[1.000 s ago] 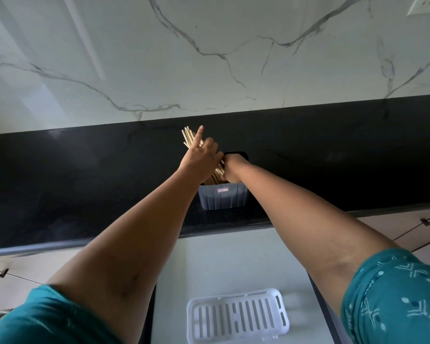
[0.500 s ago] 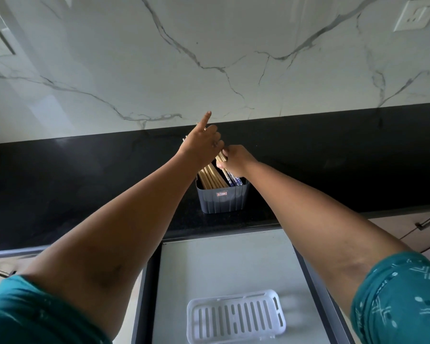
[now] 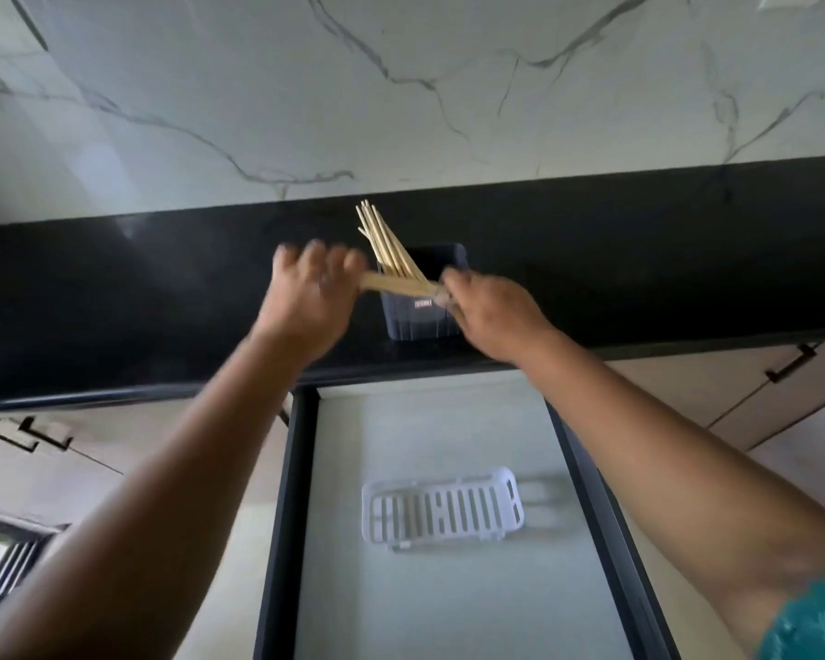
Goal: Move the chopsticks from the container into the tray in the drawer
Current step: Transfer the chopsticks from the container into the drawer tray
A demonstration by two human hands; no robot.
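We gripped a bundle of chopsticks [image 3: 398, 287] level between our left hand [image 3: 308, 300] and right hand [image 3: 491, 314], over the container [image 3: 422, 321].

I have one view only, from the head-mounted wide-angle camera. It looks forward and steeply down from above and behind both hands: left hand [image 3: 310, 297], right hand [image 3: 491, 316]. The forearms run up from the bottom corners. The desk [image 3: 115, 297] lies at the hands; the wall [image 3: 401, 88] beyond them; the drawer [image 3: 429, 421] nearer me, beneath the forearms.
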